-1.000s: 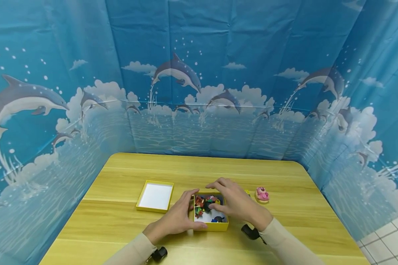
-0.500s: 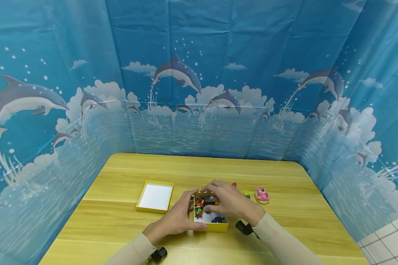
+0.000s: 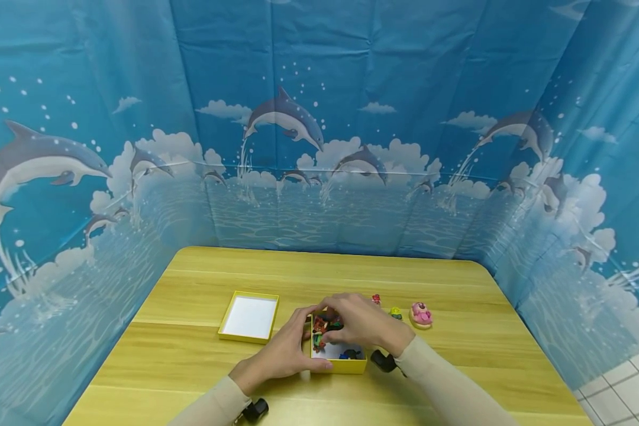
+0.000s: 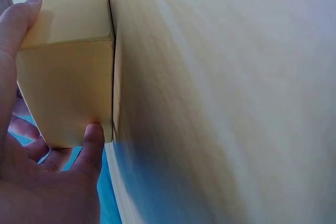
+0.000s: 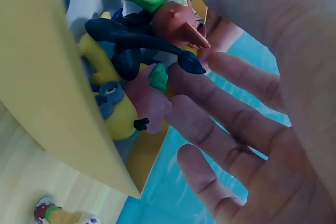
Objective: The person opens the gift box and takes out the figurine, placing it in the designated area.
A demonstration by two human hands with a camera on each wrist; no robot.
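In the head view my left hand (image 3: 284,350) holds the left end of an open yellow box (image 3: 341,367), thumb at the front wall; the left wrist view shows its fingers around the box. My right hand (image 3: 361,322) reaches over the box, fingers spread and gently bent. In the right wrist view its fingertips are beside a fox figurine (image 5: 181,22) in green, a dark long-tailed figure (image 5: 123,38), a pink figure (image 5: 147,100) and a yellow goggled figure (image 5: 123,114). No toy is visibly pinched. A dark blue figure (image 3: 350,354) lies in the box's near right corner.
A yellow-rimmed box lid (image 3: 250,316), white inside, lies on the wooden table (image 3: 181,367) to the left. Right of the box stand a small red toy (image 3: 376,299), a yellow-green toy (image 3: 396,312) and a pink bear toy (image 3: 420,315). A dolphin-print curtain (image 3: 309,207) surrounds the table.
My right hand has moved left across the box toward the fox figurine. The red and yellow-green toys behind it have come into view. My left hand stays on the box.
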